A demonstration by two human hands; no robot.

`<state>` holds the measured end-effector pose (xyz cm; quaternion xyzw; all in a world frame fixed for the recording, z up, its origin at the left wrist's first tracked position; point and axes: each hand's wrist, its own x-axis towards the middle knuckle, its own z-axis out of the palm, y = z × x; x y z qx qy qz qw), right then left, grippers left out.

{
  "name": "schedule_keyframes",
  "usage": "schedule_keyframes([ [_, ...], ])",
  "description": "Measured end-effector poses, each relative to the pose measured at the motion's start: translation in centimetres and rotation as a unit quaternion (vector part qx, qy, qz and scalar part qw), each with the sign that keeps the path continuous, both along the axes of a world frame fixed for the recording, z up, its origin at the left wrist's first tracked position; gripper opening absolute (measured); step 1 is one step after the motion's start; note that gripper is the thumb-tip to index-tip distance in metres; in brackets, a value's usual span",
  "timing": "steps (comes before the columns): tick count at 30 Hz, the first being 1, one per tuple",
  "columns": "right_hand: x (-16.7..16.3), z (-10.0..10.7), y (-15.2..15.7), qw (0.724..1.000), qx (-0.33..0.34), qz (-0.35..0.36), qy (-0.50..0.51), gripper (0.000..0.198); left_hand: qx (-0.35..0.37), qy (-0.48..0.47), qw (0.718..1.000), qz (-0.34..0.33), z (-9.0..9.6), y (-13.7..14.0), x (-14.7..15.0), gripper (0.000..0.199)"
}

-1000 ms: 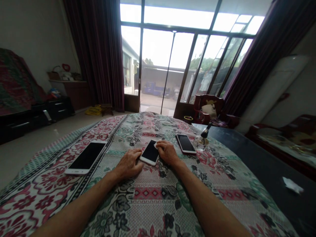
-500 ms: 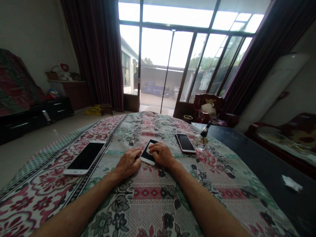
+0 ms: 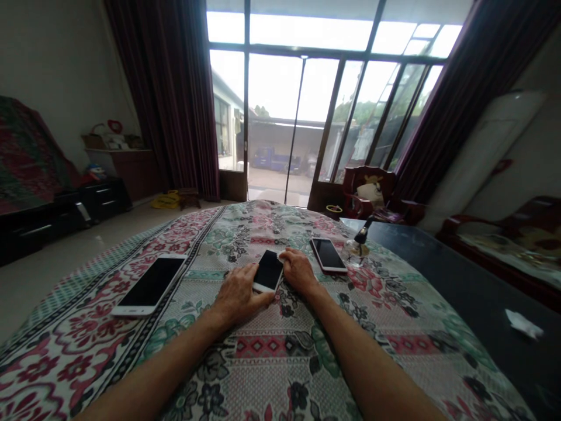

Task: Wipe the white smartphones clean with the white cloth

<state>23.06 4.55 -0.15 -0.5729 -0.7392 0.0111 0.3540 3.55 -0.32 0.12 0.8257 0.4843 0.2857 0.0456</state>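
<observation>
A white smartphone [image 3: 268,271] with a dark screen lies on the patterned tablecloth between my hands. My left hand [image 3: 240,289] grips it, fingers along its left edge and thumb across the bottom edge. At the phone's upper right edge is my right hand [image 3: 298,270], its fingers bent closed around a white tissue [image 3: 281,255], of which only a sliver shows by the fingertips. A larger white smartphone [image 3: 151,285] lies to the left, screen dark. Another smartphone [image 3: 328,255], light-framed and dark-screened, rests beyond my right hand.
Right of the phones stands a clear glass bottle [image 3: 357,252] with a black top. A dark table surface [image 3: 442,280] adjoins the floral tablecloth [image 3: 263,345]; a crumpled white tissue [image 3: 523,324] lies on it. Wooden chairs [image 3: 370,181] and a glass door [image 3: 289,134] are beyond.
My right hand has slid off the phone's screen to its upper right edge, uncovering the screen. My left thumb has stretched along the phone's bottom edge.
</observation>
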Motion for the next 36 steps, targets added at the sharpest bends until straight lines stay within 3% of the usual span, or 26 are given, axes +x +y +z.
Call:
schedule_keyframes([
  [5,0.0,0.1,0.1,1.0,0.0,0.006,0.005,0.031,0.006,0.012,1.0,0.014,-0.2,0.4,0.8,0.065],
  [12,0.1,-0.3,0.1,0.999,0.026,0.04,0.004,0.031,-0.028,0.002,0.998,-0.055,1.1,1.3,-1.7,0.053],
  [22,-2.9,1.2,-2.2,0.983,0.028,0.165,-0.071,0.034,-0.044,-0.024,0.995,-0.089,2.5,1.2,-2.4,0.05],
  [30,-2.8,0.5,-1.8,0.985,0.035,0.16,-0.05,0.033,-0.024,0.009,1.0,-0.007,2.6,0.4,-1.7,0.035],
  [33,-2.9,0.6,-1.8,0.979,0.032,0.192,-0.053,0.034,-0.015,0.018,0.999,0.039,2.3,0.0,-1.4,0.043],
  [36,-2.9,1.0,-1.9,0.976,0.022,0.211,-0.056,0.037,-0.036,0.008,0.999,0.031,2.6,0.0,-1.7,0.049],
])
